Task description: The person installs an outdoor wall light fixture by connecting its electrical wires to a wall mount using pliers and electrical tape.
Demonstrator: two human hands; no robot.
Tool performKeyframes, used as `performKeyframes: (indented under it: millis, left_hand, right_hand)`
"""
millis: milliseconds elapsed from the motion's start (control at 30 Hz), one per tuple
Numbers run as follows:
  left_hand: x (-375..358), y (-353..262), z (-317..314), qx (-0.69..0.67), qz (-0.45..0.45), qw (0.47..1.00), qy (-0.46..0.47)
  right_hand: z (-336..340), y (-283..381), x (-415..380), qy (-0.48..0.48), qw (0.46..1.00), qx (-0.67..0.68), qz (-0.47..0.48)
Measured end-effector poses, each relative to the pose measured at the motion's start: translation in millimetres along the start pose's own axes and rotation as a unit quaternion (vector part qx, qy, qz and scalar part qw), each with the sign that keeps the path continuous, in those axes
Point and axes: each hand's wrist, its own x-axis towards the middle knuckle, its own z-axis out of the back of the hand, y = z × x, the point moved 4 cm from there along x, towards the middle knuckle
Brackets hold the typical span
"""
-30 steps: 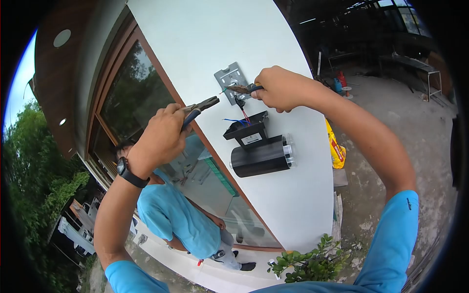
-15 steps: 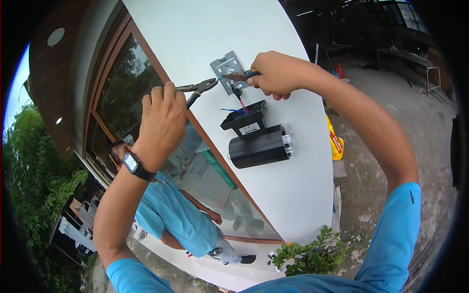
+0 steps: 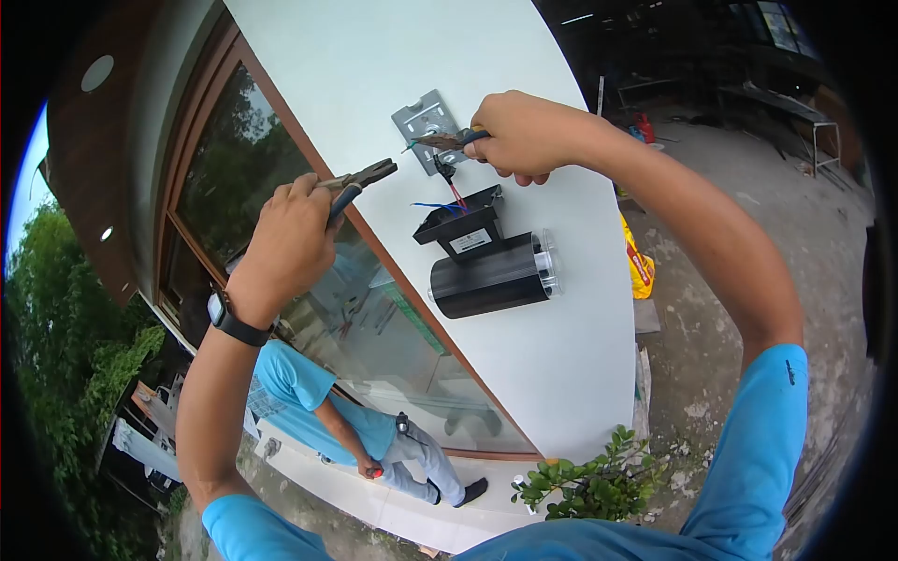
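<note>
My left hand, with a watch on its wrist, is closed around dark-handled combination pliers. Their jaws stand apart from the wire, to its left. My right hand grips a second pair of pliers, rusty at the jaws, which meet a short green wire in front of the metal mounting plate on the wall. Below, a black wall lamp with an open-topped box hangs by red and dark wires. A loose blue wire sticks out of the box.
A person in a blue shirt stands at the lower left by the glass door. A leafy plant grows at the wall's foot. To the right are a yellow bag and a concrete floor.
The pliers in my left hand have drawn away from the green wire, left and slightly down. My right hand stays near the plate. The other person has turned, an arm now bent forward.
</note>
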Motion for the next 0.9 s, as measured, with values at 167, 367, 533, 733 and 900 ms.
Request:
performKeyframes:
  millis: [167,367,533,733,900]
  left_hand:
    - [0,-18,13,0.157,-0.011,0.983,-0.096]
    - [9,-24,12,0.163,-0.019,0.983,-0.081]
    - [12,-17,12,0.049,0.012,0.999,0.006]
    - [18,15,-6,-0.613,0.192,0.705,0.300]
    - [-13,7,7,-0.283,0.131,0.939,0.145]
  right_hand:
    - [1,1,5,0.013,1.000,-0.003,-0.004]
    - [2,2,5,0.013,1.000,0.006,-0.002]
    - [0,3,4,0.007,1.000,0.003,-0.005]
    - [1,2,-3,-0.013,1.000,-0.014,0.007]
    - [-1,-9,-1,0.028,0.994,0.110,-0.002]
